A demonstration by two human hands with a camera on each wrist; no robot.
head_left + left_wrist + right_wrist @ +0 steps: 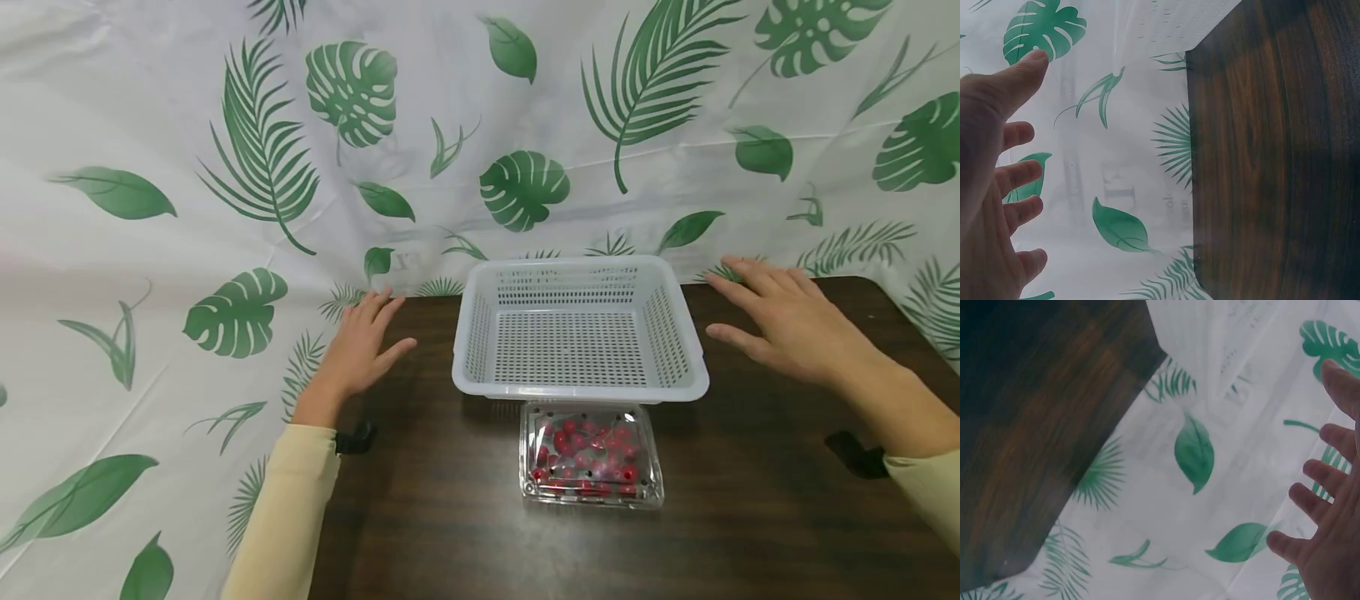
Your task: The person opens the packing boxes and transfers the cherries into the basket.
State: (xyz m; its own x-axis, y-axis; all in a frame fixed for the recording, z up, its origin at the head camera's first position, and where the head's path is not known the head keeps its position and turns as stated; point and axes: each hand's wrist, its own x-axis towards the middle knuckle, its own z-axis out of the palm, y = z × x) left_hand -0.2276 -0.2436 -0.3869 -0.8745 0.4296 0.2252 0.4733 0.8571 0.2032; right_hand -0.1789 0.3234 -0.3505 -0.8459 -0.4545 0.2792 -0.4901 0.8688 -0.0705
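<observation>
A white perforated plastic basket stands at the back of the dark table, with nothing in it. Just in front of it lies a clear plastic box, its lid down over several small red cherries. To the left of the basket my left hand is held apart from it, fingers spread and thumb toward the basket. On the other side, my right hand is spread in the same way, near the basket's right wall. Both palms are bare, as the left wrist and right wrist views show.
The dark wood-grain table ends at the back against a white sheet printed with green leaves. This sheet also hangs along the left side. Dark straps circle both wrists below light yellow sleeves.
</observation>
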